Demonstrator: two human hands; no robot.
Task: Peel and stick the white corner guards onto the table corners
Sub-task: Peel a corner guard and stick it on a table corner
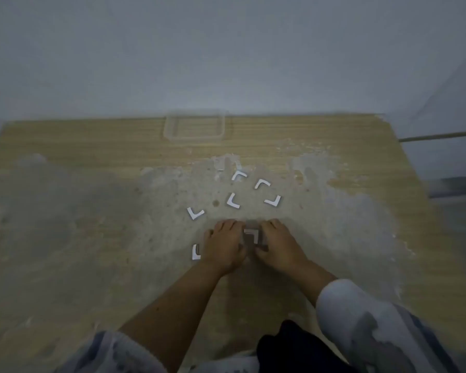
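Observation:
Several white L-shaped corner guards lie loose on the worn wooden table (92, 238). One guard (251, 236) sits between my two hands, which meet around it near the table's middle. My left hand (225, 244) and my right hand (279, 246) both curl their fingers at its edges and hold it. Another guard (196, 251) lies just left of my left hand, partly hidden by it. Further back lie guards at the left (195, 212), the centre (233, 201) and the right (273, 201), with two more (262, 183) behind them.
A clear plastic container (195, 127) stands at the table's far edge against the pale wall. The table's right edge (414, 184) runs diagonally, with floor beyond it. The tabletop surface is patchy and scuffed with white flecks.

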